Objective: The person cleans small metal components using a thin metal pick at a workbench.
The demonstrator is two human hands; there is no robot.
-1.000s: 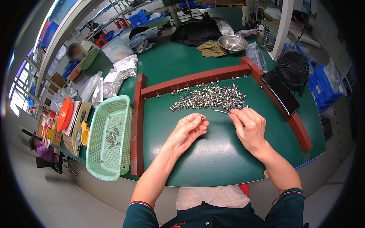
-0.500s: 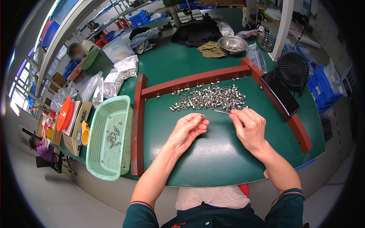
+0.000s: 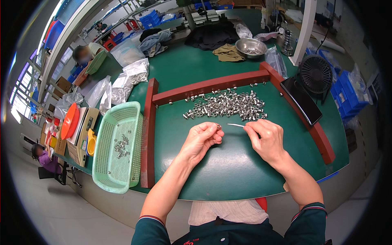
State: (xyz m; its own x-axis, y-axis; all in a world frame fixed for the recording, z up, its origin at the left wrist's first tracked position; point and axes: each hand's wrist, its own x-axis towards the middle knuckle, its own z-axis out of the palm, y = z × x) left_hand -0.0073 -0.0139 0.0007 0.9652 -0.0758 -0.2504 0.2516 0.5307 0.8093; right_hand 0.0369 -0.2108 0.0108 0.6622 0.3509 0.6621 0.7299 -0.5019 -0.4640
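My left hand (image 3: 201, 139) pinches a small metal ring (image 3: 219, 126) between thumb and forefinger, just short of the table's middle. In my right hand (image 3: 267, 139) is a thin, pointed metal tool, perhaps tweezers or a pick (image 3: 235, 125), its tip aimed left at the ring and a little apart from it. Beyond both hands lies a loose heap of short silvery metal rings (image 3: 228, 105) on the green tabletop (image 3: 212, 171). To the left, a light green plastic basket (image 3: 118, 179) holds a small cluster of similar metal pieces (image 3: 121, 147).
A dark red frame (image 3: 212, 85) borders the heap on three sides. A phone (image 3: 301, 101) leans on its right bar beside a black fan (image 3: 315, 73). A metal bowl (image 3: 250, 48), cloths and bags stand behind. Scales (image 3: 77, 147) sit left of the basket. Other people are at far left.
The right hand has shifted slightly left and down, and the tool's tip now points more directly at the ring. My left hand has barely moved and still pinches the ring.
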